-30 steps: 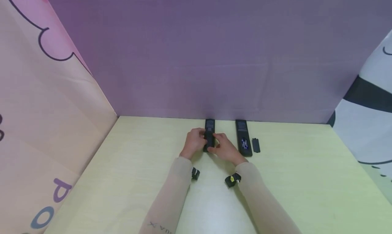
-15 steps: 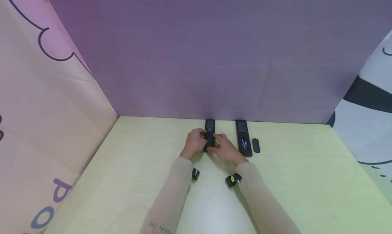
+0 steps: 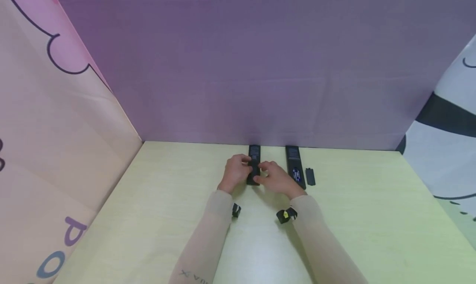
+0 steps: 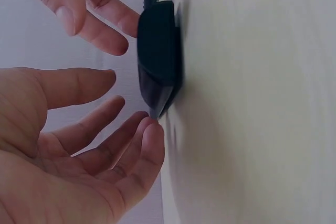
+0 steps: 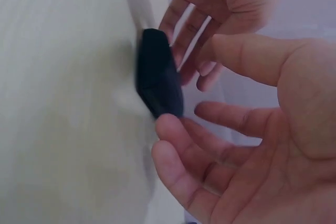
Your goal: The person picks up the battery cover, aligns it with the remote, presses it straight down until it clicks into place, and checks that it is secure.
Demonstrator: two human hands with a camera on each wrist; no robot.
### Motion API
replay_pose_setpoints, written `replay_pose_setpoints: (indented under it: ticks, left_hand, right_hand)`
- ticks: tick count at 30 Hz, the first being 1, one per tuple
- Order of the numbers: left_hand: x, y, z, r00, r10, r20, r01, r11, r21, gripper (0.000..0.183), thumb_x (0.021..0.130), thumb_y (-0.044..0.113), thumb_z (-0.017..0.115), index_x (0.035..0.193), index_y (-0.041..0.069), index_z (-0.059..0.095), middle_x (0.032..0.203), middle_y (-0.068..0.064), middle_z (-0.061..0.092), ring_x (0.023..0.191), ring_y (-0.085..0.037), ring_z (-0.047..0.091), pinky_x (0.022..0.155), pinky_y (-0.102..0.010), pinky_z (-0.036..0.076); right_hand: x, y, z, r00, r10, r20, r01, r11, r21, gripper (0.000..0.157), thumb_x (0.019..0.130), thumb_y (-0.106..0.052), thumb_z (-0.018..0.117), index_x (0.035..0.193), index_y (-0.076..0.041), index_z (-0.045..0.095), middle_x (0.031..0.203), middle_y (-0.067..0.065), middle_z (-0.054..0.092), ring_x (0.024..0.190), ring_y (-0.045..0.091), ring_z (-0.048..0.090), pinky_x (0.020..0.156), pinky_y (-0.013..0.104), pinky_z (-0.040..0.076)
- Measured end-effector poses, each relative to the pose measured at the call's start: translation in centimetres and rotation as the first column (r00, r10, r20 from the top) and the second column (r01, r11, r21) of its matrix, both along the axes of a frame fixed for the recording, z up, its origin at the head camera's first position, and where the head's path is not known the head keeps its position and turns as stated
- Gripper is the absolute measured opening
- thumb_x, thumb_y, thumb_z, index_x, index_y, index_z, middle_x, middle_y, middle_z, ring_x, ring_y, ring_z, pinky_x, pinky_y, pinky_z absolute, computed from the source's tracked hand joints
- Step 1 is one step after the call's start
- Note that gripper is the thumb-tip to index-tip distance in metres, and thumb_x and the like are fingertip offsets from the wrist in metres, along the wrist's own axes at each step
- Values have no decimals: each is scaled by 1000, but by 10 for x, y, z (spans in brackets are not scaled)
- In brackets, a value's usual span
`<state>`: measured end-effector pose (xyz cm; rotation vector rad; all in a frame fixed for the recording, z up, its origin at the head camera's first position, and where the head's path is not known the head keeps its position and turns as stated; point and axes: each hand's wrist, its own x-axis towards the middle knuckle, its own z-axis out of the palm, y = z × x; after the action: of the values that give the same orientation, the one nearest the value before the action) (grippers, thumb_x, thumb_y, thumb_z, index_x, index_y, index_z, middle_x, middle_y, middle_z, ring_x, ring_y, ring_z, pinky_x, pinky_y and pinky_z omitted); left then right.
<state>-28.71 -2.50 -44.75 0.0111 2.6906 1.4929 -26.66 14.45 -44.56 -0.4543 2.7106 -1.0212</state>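
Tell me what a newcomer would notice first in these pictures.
First, the left grip and right grip, on either side of a black remote near the far edge of the table. Next, a second remote to the right, its battery compartment exposed and a small cover beside it. Behind them rises a purple backdrop.

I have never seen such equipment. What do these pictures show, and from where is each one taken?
There is no machine working here: a person uses a bare left hand and right hand. The wide picture comes from a camera on the head; the two close ones come from the left wrist camera and right wrist camera. On the pale table lie a left remote, a right remote and a small dark piece. Fingers of both hands seem to touch the left remote's sides, but neither hand closes around it.
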Motion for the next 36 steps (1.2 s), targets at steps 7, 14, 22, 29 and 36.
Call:
replay_pose_setpoints:
  ticks: [7, 14, 22, 29, 36]
  left_hand:
    - [-2, 0, 4, 998, 33, -51, -32, 999, 17, 30, 93, 10, 70, 122, 7, 72, 121, -12, 74, 103, -26, 72, 90, -41, 58]
    - [-3, 2, 10, 995, 62, -82, -52, 992, 117, 27, 94, 12, 70, 121, 7, 73, 109, -10, 75, 96, -25, 73, 87, -40, 59]
    - [-1, 4, 18, 984, 124, -125, -92, 968, 232, 16, 93, 12, 74, 108, 10, 77, 102, -9, 78, 91, -24, 74, 84, -38, 59]
    - [0, 7, 17, 978, 138, -157, -92, 959, 269, 13, 93, 12, 74, 105, 9, 77, 99, -9, 77, 88, -22, 72, 81, -35, 58]
    - [1, 9, 18, 981, 139, -139, -95, 954, 286, 13, 94, 15, 73, 106, 10, 76, 96, -7, 77, 82, -17, 71, 76, -31, 57]
  right_hand:
    - [4, 10, 17, 999, -31, 19, 31, 999, -34, 36, 103, -30, 61, 133, -10, 62, 120, 11, 69, 100, 25, 67, 86, 44, 54]
    - [3, 26, 34, 995, -67, -70, 62, 995, -78, 27, 103, -29, 63, 123, -12, 65, 110, 10, 71, 89, 26, 67, 75, 35, 52]
    - [5, 49, 53, 984, -153, -93, 135, 976, -173, 27, 104, -28, 60, 123, -8, 63, 109, 14, 71, 89, 27, 67, 78, 34, 53]
    - [6, 79, 60, 968, -234, -93, 207, 950, -234, 32, 105, -35, 57, 125, -11, 62, 106, 11, 68, 97, 36, 65, 80, 37, 52]
    - [8, 100, 64, 925, -351, -143, 308, 916, -256, 34, 106, -38, 56, 123, -10, 64, 105, 12, 67, 88, 22, 63, 74, 30, 51]
